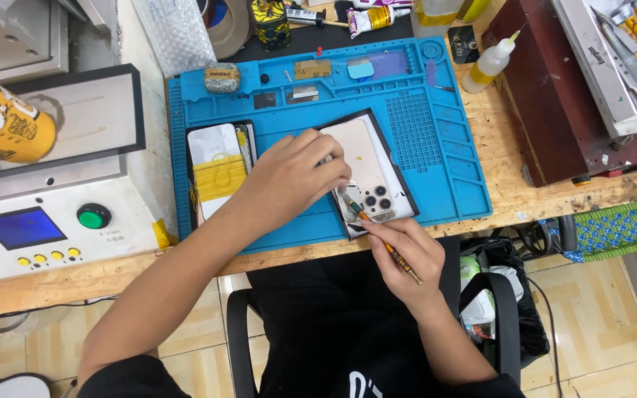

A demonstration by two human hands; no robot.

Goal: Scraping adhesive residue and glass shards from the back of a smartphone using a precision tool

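Head camera: two bare hands work on an opened phone body on a blue repair mat.

Taking the blue mat (pixel 436 169) as landmark: at its middle lies the pale phone body (pixel 366 173), camera lenses nearest the person. The left hand (pixel 293 177) presses down on the body, fingers held together and curled. The right hand (pixel 407 254), at the mat's near edge, pinches a thin orange-handled tool (pixel 388 247), tip touching the body beside the lenses. On the mat's left part lies a second opened phone (pixel 217 173) with yellow tape. Beyond the mat's right far corner stands a small squeeze bottle (pixel 489 65).
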